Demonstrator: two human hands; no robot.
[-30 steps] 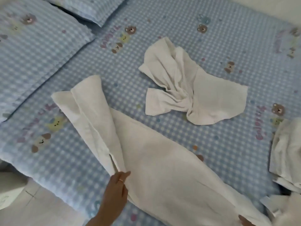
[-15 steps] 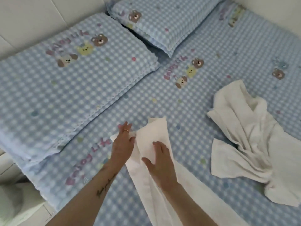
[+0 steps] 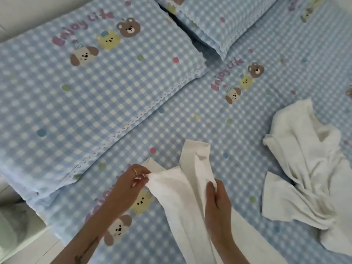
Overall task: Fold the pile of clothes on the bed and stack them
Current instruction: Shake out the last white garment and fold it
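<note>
A long white garment (image 3: 182, 202) lies on the blue checked bed (image 3: 190, 115), its two narrow ends pointing toward the pillows. My left hand (image 3: 131, 183), wearing a ring, pinches the left end's edge and lifts it slightly. My right hand (image 3: 217, 199) grips the right end's fabric between thumb and fingers. A second white garment (image 3: 304, 172) lies crumpled and unfolded on the bed to the right, apart from both hands.
A large pillow (image 3: 85, 82) in the same checked cover lies at the left, a second pillow (image 3: 215, 18) behind it. The bed's near edge and pale floor (image 3: 28, 250) show at the lower left.
The view has swung left toward the pillows. Both hands moved up to the garment's narrow ends; from resting flat on the cloth, they now pinch and lift the fabric.
</note>
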